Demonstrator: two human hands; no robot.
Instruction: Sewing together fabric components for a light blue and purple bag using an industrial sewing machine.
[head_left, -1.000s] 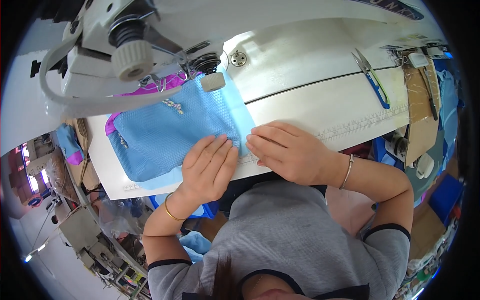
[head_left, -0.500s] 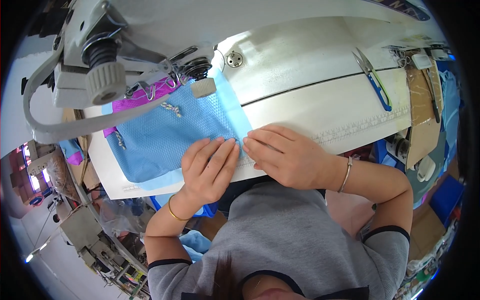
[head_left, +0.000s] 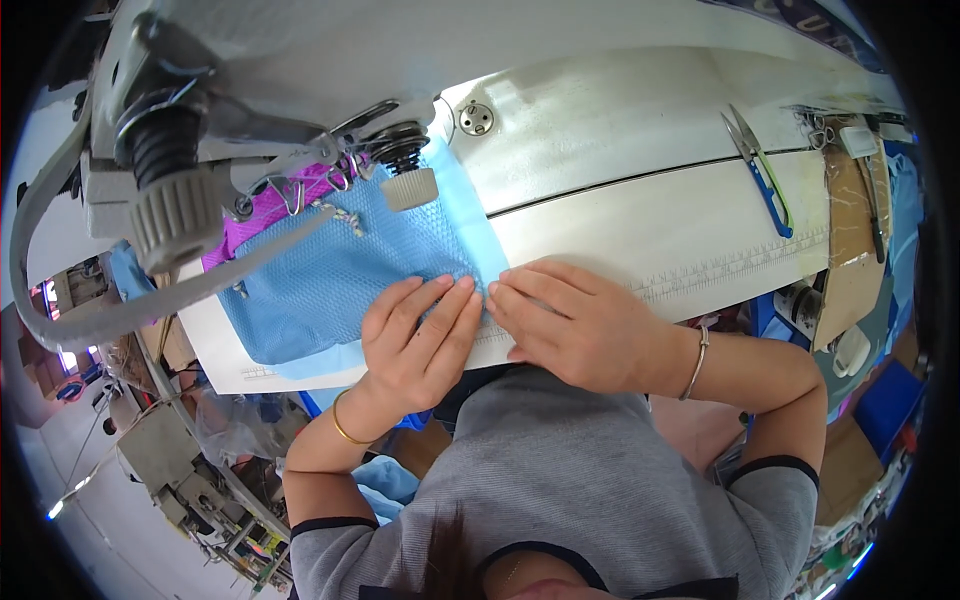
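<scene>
A blue mesh piece (head_left: 320, 290) with magenta fabric (head_left: 250, 210) and multicolored cords (head_left: 350, 220) lies over a pale blue sheet (head_left: 470, 220) beneath the sewing machine's head (head_left: 250, 60). My left hand (head_left: 410, 345) rests its outstretched fingertips on the mesh near its lower right corner. Just to its right, my right hand (head_left: 570, 325) has long, slightly bent fingers touching the pale sheet's edge, thumb lower, partly hidden. The two hands' fingertips nearly meet. A white worktop (head_left: 620, 230) with printed ruler scales carries both layers.
Blue-and-green handled scissors (head_left: 765, 185) lie at the worktop's right, beside cardboard (head_left: 840, 200) with a dark slim tool (head_left: 873, 230). Thread-tension knobs (head_left: 175, 215) and a curved white bar (head_left: 100, 325) hang over the left. A blue bin (head_left: 885, 410) stands right; machinery (head_left: 180, 470) fills the lower left.
The view has shifted slightly, so the machine knobs sit farther left and the scissors lower. Both hands stay at the fabric's edge, the right one very slightly lower.
</scene>
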